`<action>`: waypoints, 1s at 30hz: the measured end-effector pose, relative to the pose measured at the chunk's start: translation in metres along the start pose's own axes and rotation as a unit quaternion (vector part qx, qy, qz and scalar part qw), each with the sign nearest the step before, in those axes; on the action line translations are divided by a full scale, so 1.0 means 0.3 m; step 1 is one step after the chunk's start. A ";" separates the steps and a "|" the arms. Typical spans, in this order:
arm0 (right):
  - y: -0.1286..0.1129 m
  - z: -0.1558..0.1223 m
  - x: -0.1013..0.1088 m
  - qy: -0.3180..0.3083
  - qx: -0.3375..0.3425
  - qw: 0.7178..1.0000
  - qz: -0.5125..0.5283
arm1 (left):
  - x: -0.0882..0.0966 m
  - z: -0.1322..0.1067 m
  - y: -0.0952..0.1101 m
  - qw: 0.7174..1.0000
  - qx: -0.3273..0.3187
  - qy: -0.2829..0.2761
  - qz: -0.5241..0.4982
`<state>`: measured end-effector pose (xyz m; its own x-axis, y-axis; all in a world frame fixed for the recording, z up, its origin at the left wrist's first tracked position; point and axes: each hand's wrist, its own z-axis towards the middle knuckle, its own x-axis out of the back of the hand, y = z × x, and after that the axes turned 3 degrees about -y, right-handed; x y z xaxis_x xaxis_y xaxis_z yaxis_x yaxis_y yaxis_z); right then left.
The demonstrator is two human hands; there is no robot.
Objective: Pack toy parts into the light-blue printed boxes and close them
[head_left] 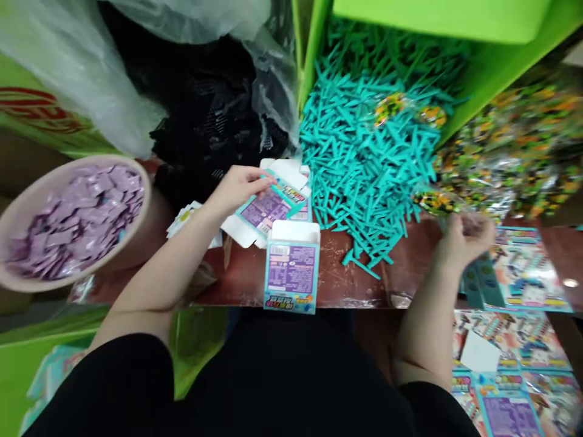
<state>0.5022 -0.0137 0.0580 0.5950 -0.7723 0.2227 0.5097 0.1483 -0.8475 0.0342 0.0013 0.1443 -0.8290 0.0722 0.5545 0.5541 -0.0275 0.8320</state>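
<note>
My left hand (240, 187) is closed on the end of a small teal T-shaped plastic hammer (286, 203), held above flat printed boxes (262, 212). In front of it, an open-topped purple and blue box (291, 267) lies at the table edge, its white flap raised. Farther right, my right hand (469, 233) has its fingers closed at a clear packet with yellow, green and black contents (437, 200); blur partly obscures the grip. Between the hands spreads a heap of teal hammers (364, 164), with a few similar packets on top.
A pink tub (148, 200) of purple sachets stands at left. Behind it, black pieces (214, 109) lie in a plastic-lined container. More shiny packets (514, 152) are piled at right. Printed boxes (531, 267) lie at the lower right. A green bin wall (314, 54) borders the hammers.
</note>
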 end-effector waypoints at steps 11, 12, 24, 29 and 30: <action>-0.319 -0.327 -0.311 -0.342 -0.207 0.890 0.218 | -0.165 -0.103 -0.089 0.980 -0.034 -0.190 0.048; -0.350 -0.355 -0.328 -0.354 -0.203 0.886 0.222 | -0.187 -0.116 -0.077 0.988 -0.043 -0.147 -0.010; -0.368 -0.418 -0.189 -0.362 -0.197 0.886 0.212 | -0.452 -0.295 0.058 0.921 -0.033 -0.179 -0.345; -0.313 -0.389 -0.126 -0.373 -0.244 0.872 0.205 | -0.414 -0.351 0.015 0.977 -0.101 -0.131 -0.136; -0.305 -0.370 -0.136 -0.339 -0.218 0.893 0.201 | -0.381 -0.360 -0.013 0.987 -0.115 -0.091 -0.068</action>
<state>0.3624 -0.0644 0.0729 0.9902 -0.1375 -0.0258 -0.0316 -0.0398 -0.9987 0.1186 -0.1145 0.0794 -0.8553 0.2681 0.4433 0.3904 -0.2290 0.8917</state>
